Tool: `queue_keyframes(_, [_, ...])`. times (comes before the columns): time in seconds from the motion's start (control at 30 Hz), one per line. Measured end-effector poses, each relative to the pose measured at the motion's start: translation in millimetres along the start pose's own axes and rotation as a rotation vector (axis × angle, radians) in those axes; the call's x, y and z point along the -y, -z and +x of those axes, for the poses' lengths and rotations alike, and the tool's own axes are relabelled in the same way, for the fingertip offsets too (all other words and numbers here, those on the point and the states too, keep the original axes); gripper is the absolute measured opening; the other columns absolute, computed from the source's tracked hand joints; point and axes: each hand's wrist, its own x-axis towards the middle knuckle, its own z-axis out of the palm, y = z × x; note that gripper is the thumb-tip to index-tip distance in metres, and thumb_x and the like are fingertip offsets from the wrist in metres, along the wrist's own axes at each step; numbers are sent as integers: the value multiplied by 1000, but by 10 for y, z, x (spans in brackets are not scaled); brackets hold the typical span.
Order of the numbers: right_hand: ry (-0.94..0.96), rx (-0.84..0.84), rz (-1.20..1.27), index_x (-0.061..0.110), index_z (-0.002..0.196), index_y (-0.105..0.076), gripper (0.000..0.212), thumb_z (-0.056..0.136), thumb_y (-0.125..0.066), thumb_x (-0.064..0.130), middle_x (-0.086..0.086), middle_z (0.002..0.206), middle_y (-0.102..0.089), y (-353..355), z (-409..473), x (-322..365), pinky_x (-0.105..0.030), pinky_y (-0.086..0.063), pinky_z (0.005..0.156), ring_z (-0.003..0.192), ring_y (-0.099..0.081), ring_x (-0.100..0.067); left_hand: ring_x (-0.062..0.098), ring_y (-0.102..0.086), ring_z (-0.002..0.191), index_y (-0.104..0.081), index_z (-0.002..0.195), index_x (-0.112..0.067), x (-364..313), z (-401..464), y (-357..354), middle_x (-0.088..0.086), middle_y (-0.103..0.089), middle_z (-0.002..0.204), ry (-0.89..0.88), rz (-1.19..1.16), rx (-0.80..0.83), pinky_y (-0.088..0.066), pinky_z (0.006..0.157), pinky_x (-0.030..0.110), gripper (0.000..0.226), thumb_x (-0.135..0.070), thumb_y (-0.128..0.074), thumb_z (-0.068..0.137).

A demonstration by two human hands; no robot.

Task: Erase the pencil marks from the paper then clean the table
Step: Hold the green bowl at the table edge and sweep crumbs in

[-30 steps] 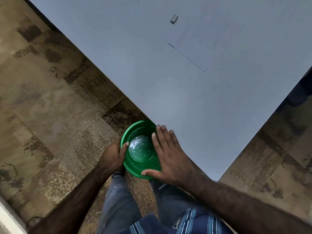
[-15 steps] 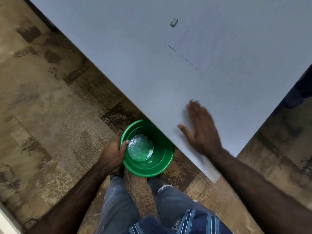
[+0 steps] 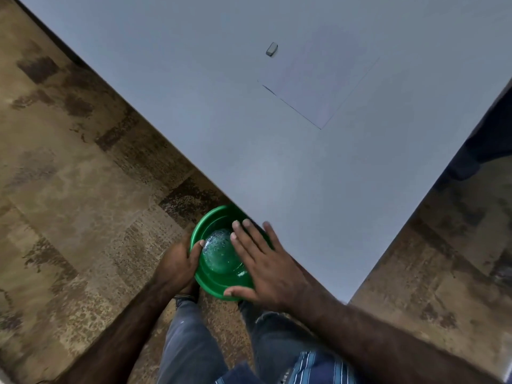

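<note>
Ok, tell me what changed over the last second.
The right hand swept out flat across the table half a second ago, then came back over the green bowl at the table's edge, fingers straight. The left hand kept gripping the bowl's rim below the edge. The eraser and paper stayed put.
</note>
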Motion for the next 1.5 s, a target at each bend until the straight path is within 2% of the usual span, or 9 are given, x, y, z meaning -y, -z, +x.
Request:
queue_keyframes(0.1, [-35,-96,23,5,170,-10,104,103,-34,81,-15,179,6,44,-11,-228,-58,-8,134,166,10,-29,8,-65,66,-59,128,-16,45,5,-22,-6,-68,80,6,21,-2,-53,59,28,32,-37,-47,107])
queue_keyframes(0.27, [-454,-298,65,1,170,-6,100,106,-27,75,-17,179,2,188,92,-1447,-60,-5,133,166,3,-33,11,-65,68,-62,119,-14,155,17,-69,-3,-67,80,46,47,-8,-53,61,31,35,-43,-47,106])
queue_keyframes(0.47, [-903,-231,128,2,170,-3,114,97,-15,89,-16,179,4,486,186,-2696,-59,2,133,166,9,-30,12,-66,72,-60,123,-16,194,-25,-83,-2,-69,84,50,40,-23,-54,65,32,42,-50,-44,104])
queue_keyframes(0.67, [-755,-276,77,-4,168,-7,120,96,-23,91,-30,175,0,238,510,-2103,-65,-4,131,165,1,-41,8,-66,68,-65,115,-17,155,-15,-94,-5,-69,80,82,-9,-7,-50,57,27,32,-43,-47,105])
queue_keyframes(0.8, [-420,-265,67,-6,167,-5,121,96,-32,88,-27,176,6,145,520,-1157,-68,-5,130,165,6,-40,6,-66,66,-63,118,-19,133,-9,-67,-4,-69,79,93,-3,4,-46,54,19,30,-42,-49,106])
queue_keyframes(0.9, [-171,-57,51,-1,168,2,122,94,-31,91,-24,175,18,173,432,-457,-66,-2,131,164,17,-36,8,-67,67,-64,117,-18,136,19,-48,-4,-70,79,112,-39,-4,-48,56,22,30,-41,-48,106])
queue_keyframes(1.07, [172,-101,29,2,169,-17,107,100,-40,81,-17,179,-1,236,514,-390,-57,-10,133,167,6,-28,8,-67,70,-65,113,-16,195,80,-9,-5,-70,82,116,-74,-43,-47,59,24,38,-47,-46,104])
queue_keyframes(1.27, [-90,-277,-47,-1,168,-22,102,103,-29,78,-21,177,-14,555,1599,-1427,-55,-13,133,166,-11,-33,8,-65,71,-65,114,-17,181,79,65,-6,-68,82,123,-61,-45,-45,60,24,33,-43,-47,106])
queue_keyframes(1.5, [-157,-117,-1,3,170,-6,110,99,-19,87,-16,179,5,605,1791,-1469,-55,-2,134,166,8,-27,7,-65,68,-64,115,-15,156,36,130,-6,-68,80,155,-69,-31,-43,57,23,28,-37,-49,106])
